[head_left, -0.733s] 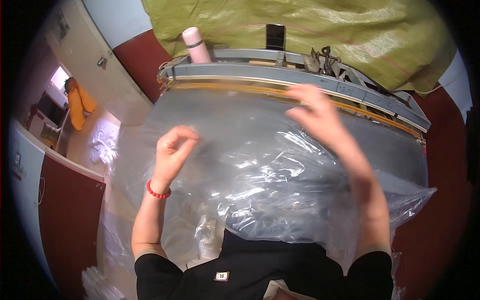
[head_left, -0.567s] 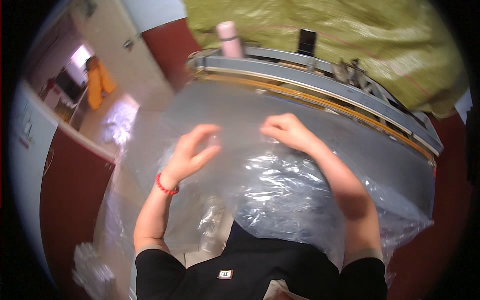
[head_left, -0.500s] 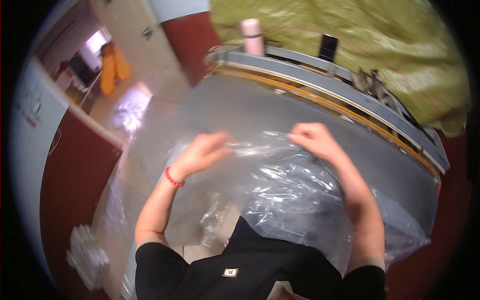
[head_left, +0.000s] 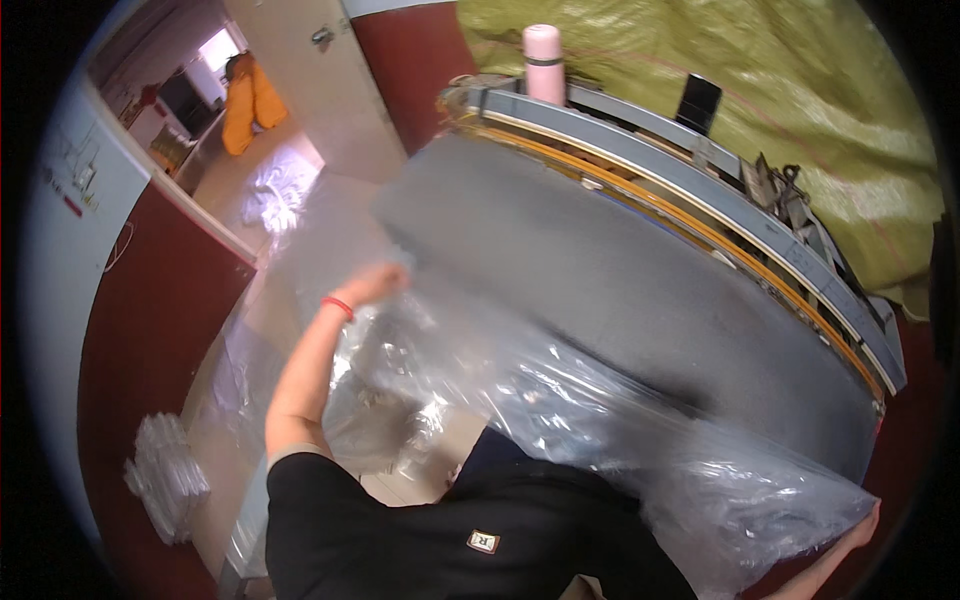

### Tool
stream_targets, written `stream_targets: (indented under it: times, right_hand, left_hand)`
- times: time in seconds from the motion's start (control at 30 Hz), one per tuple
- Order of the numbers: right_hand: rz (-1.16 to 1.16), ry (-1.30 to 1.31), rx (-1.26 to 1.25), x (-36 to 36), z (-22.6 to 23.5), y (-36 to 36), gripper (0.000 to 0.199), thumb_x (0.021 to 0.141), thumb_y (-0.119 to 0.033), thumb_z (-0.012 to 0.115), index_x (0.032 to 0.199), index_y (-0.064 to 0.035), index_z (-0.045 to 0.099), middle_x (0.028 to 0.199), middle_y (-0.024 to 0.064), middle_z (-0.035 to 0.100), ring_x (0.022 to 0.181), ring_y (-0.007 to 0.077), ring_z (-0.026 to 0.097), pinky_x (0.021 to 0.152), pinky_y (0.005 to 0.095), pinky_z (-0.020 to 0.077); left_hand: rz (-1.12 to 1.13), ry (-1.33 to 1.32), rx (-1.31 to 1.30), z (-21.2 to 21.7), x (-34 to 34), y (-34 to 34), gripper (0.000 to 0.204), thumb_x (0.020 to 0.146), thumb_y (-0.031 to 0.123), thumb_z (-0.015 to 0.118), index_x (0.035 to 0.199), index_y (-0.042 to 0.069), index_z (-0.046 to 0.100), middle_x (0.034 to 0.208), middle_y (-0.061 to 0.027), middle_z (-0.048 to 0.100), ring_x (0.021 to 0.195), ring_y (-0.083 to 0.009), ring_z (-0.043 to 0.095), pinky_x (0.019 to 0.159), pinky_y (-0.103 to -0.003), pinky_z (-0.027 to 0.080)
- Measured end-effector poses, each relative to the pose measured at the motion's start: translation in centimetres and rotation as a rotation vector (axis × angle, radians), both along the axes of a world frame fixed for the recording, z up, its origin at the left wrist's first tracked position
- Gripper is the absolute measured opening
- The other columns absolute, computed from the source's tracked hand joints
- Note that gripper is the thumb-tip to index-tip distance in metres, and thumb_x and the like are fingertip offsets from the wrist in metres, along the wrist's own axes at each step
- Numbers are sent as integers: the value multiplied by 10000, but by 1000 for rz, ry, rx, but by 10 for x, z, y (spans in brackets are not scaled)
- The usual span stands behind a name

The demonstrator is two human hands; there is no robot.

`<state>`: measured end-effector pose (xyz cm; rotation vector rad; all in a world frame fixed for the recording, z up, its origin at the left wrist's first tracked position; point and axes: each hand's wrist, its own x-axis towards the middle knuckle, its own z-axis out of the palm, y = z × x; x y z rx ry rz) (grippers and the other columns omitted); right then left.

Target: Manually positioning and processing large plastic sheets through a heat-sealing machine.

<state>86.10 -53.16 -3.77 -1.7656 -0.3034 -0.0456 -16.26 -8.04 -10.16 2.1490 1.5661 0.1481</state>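
Note:
A large sheet of clear plastic film [head_left: 580,400] stretches slantwise over the near part of a grey-topped table [head_left: 600,270] and hangs down in front of me. At its upper left edge, my left hand [head_left: 375,285], with a red bracelet on the wrist, is closed on the film; its fingertips are blurred. Far to the lower right, my right hand [head_left: 858,530] pinches a corner of the same sheet at the table's end. Most of my right arm is hidden below the film and the lower edge.
Along the table's far side runs a metal rail [head_left: 640,150] with an orange strip. A pink bottle [head_left: 544,70], a black phone [head_left: 698,104] and some metal tools [head_left: 778,190] stand there. Folded clear plastic [head_left: 168,478] lies at lower left, near an open doorway.
My right hand has swung from the middle of the table to the far lower right, spreading the film sideways. My left hand has shifted slightly left, and more grey tabletop is uncovered.

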Motion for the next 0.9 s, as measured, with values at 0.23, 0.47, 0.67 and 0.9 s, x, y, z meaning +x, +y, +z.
stream_targets:
  times: [0.23, 0.47, 0.67, 0.9]
  right_hand:
    - [-356, -75, -379, 59, -29, -65, 341, 770, -319, 610, 964, -41, 645, 899, 52, 632, 797, 156, 560, 752, 281, 445]
    - [-271, -159, -663, 10, -40, 48, 345, 730, -326, 586, 903, -34, 650, 882, 135, 641, 793, 236, 588, 738, 358, 439]
    - [-705, -124, -1091, -34, -24, 97, 270, 843, -215, 396, 978, -80, 586, 981, 177, 604, 933, 342, 581, 755, 452, 470]
    - [-665, -154, -1072, -19, -24, 110, 229, 833, -154, 411, 976, -42, 551, 932, 183, 618, 891, 323, 604, 744, 426, 487]
  left_hand:
    - [468, -34, 1285, 143, 20, 122, 217, 743, 188, 590, 888, 27, 596, 812, -144, 629, 775, -292, 602, 720, -375, 455]
    - [230, -59, 469, 14, 105, 178, 553, 814, 374, 554, 1209, 0, 454, 1232, -179, 465, 1151, -252, 446, 963, -319, 334]
    - [332, -2, 422, 9, 86, 212, 551, 876, 391, 421, 1244, -19, 405, 1302, -176, 390, 1212, -276, 364, 1016, -329, 250]
    - [339, -155, 953, 37, 138, 204, 374, 865, 283, 495, 1065, -27, 554, 1050, -146, 582, 962, -255, 547, 853, -333, 409]
